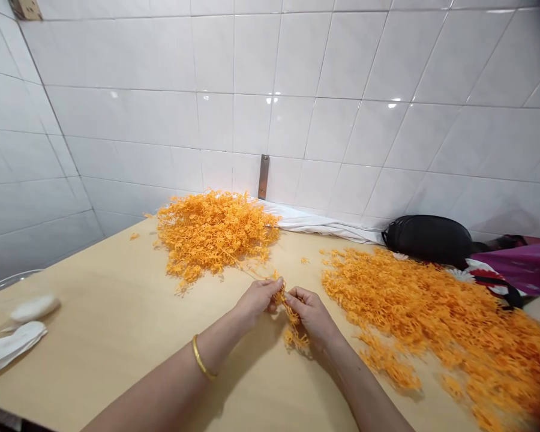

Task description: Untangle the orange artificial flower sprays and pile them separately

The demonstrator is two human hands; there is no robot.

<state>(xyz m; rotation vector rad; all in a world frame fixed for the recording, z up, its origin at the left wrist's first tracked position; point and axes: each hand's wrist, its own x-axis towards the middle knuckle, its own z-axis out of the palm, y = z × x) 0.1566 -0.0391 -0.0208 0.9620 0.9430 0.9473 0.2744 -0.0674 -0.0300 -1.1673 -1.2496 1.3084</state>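
At the far left of the bench (130, 354), a white cloth (11, 348) lies just beside a pale oval object (35, 308). The left forearm (162, 387), with a gold bangle (201, 359) near the wrist, slants in from the lower left. Beyond it sits a bushy pile of orange sprigs (216, 234). The left hand (257, 297) angles inward, thumb on top, fingers curled beneath, its grip pinching the upper end of an orange strand (296, 339). This strand hangs between the hands, over the bench's middle. The right hand (314, 312) meets it from the other side, knuckles bent, its grip closed on the strand between thumb and forefinger; the right forearm (364, 384) slopes toward the lower right. Further right spreads a broader orange heap (423, 306), with a black pouch (425, 237) behind.
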